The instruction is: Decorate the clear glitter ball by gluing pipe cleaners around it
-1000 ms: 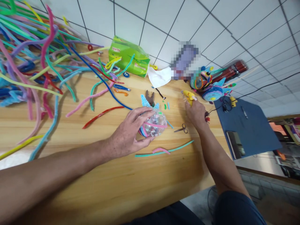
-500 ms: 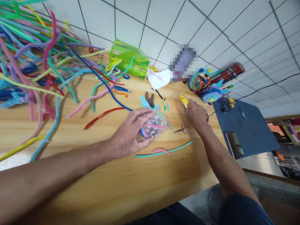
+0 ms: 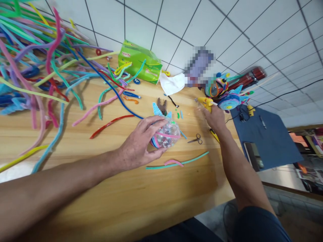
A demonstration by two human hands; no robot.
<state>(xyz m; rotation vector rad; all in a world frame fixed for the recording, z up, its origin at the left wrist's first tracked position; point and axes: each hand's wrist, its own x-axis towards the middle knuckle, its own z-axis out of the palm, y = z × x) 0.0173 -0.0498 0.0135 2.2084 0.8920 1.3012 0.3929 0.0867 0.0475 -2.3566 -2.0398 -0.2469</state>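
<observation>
My left hand (image 3: 142, 143) is closed around a clear rounded ornament (image 3: 168, 133) with glittery bits inside and pink and blue pipe cleaner bands. Light-blue fuzzy points (image 3: 158, 110) stick up at its far side, beside brown fuzzy prongs (image 3: 162, 105). Over on the right, my right hand (image 3: 214, 117) grips a yellow hot glue gun (image 3: 205, 102), its nozzle pointing left. Small scissors (image 3: 195, 139) lie between the hands. A yellow utility knife (image 3: 214, 135) is partly under my right wrist. Nearer me are a teal pipe cleaner (image 3: 190, 160) and a short pink piece (image 3: 173, 162).
A heap of coloured pipe cleaners (image 3: 32, 50) spreads over the left side. By the tiled wall stand a green tissue pack (image 3: 138, 64), finished pipe cleaner figures (image 3: 228, 101) and a red flask (image 3: 252, 76). A phone (image 3: 252, 156) rests on a blue mat (image 3: 276, 137).
My right hand has raised and turned the glue gun so its nozzle points left, uncovering the utility knife. My left hand keeps its hold on the ornament.
</observation>
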